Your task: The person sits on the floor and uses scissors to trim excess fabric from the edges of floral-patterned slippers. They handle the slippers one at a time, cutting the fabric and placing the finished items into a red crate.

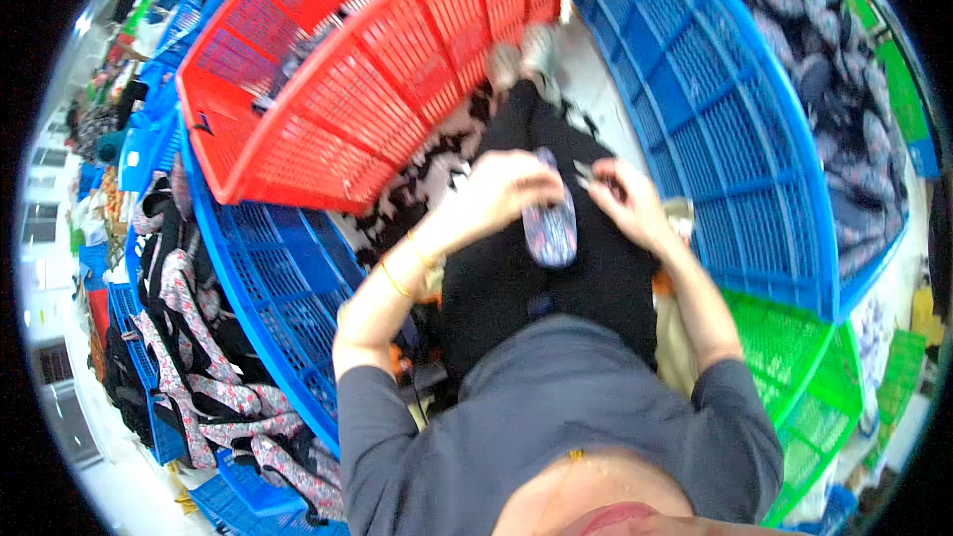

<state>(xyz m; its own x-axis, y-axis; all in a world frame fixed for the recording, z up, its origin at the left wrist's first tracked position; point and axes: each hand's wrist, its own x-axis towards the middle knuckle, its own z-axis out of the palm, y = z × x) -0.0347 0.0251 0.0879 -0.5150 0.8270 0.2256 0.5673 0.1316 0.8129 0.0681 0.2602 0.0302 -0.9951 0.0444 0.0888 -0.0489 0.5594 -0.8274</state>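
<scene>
Above my lap, my left hand is closed on the upper part of a long, rounded, floral-patterned piece. It looks like a slipper or shoe part in pale blue and pink. Its far end shows past my fingers, and its rounded near end points toward me. Just to the right, my right hand has its fingers bent around a small, pale, metallic-looking tool. The tool's tip is close to the patterned piece, and its exact kind is too blurred to tell. My black-trousered legs lie beneath both hands.
A red basket stands ahead on the left, a tall blue basket on the right. Dark scraps litter the floor between. Another blue basket with floral strapped pieces is at left; a green crate sits at right.
</scene>
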